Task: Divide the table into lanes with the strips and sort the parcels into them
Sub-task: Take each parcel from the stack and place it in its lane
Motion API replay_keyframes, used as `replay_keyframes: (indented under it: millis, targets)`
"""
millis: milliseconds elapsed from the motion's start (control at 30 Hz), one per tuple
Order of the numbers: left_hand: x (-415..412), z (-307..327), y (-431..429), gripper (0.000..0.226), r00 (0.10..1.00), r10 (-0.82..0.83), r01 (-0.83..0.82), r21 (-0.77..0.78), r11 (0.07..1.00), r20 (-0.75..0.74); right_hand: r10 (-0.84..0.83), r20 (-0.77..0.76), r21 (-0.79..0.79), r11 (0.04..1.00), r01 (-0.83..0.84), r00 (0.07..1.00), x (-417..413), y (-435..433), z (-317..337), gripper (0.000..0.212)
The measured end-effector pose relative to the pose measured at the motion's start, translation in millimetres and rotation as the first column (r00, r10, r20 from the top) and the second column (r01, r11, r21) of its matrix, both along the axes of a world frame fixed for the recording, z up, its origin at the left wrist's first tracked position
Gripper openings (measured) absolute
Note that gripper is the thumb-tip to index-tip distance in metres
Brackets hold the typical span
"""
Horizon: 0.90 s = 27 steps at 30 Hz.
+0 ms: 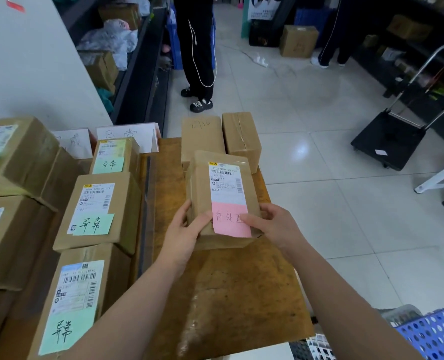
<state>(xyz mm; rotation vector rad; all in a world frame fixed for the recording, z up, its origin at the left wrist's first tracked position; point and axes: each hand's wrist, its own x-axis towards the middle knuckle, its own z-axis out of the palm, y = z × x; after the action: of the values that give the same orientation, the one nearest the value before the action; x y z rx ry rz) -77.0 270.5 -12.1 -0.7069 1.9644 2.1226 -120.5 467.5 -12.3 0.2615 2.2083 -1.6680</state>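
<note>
Both hands grip one parcel (222, 201) at frame centre: left hand (185, 229) clamps its lower left edge with the thumb on top, right hand (270, 222) holds the lower right corner with the thumb pressing the pink note (231, 220) stuck under the white shipping label (227, 183). Parcel is brown, label side up, over the right portion of the brown table (228, 294); can't tell if its base is touching the table or lifted. Just behind it, toward frame top, two plain brown boxes: one with handwriting on top (202, 135), and a taped one (241, 137) just beside it on the right, hanging partly past the table edge. A dark strip (145, 203) runs up the table left of centre. Left of the strip, a column of three labelled boxes with green notes: near one (78, 305) at lower left, middle one (98, 211), far one (114, 157). Larger boxes (13, 157) stacked at far left edge. Two white handwritten cards (127, 136) stand at the far end of the left lanes. Upper frame: a person's dark trousers and shoes (198, 48) on the tiled floor (319, 178), black hand trolley (389, 139) at right, blue perforated crate (434, 333) in the lower right corner.
</note>
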Motion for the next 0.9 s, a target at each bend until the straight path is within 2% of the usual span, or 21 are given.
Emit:
replay_keyframes:
  millis: [100, 267, 400, 533, 633, 700, 800, 900]
  targets:
    - [-2, 12, -4, 0.08, 0.998, 0.048, -0.047, 0.011, 0.999, -0.033, 0.008, -0.062, -0.031, 0.999, -0.01, 0.998, -6, -10, 17, 0.053]
    - [0, 29, -24, 0.069, 0.985, 0.161, -0.157, 0.074, 0.985, -0.057, 0.015, -0.147, -0.104, 0.994, -0.031, 0.989, -12, -42, 46, 0.057]
    - [7, 45, -51, 0.077, 0.962, 0.237, -0.237, 0.019, 0.971, -0.135, 0.07, -0.231, -0.118, 0.988, -0.1, 0.97, -10, -73, 66, 0.04]
    - [19, 64, -81, 0.058, 0.936, 0.289, -0.296, -0.005, 0.955, -0.203, 0.121, -0.306, -0.093, 0.983, -0.156, 0.944, -6, -110, 85, 0.034]
    - [33, 74, -110, 0.054, 0.928, 0.304, -0.306, 0.027, 0.952, -0.217, 0.159, -0.34, -0.078, 0.977, -0.196, 0.927, 3, -143, 94, 0.04]
    - [48, 82, -133, 0.058, 0.919, 0.319, -0.321, 0.029, 0.947, -0.234, 0.175, -0.344, -0.07, 0.975, -0.212, 0.922, 11, -169, 99, 0.05]
    - [74, 91, -175, 0.07, 0.9, 0.361, -0.363, 0.039, 0.931, -0.243, 0.21, -0.361, -0.096, 0.961, -0.26, 0.909, 29, -214, 108, 0.041]
    - [103, 96, -222, 0.067, 0.888, 0.384, -0.387, 0.039, 0.921, -0.252, 0.246, -0.363, -0.112, 0.946, -0.304, 0.899, 51, -264, 115, 0.036]
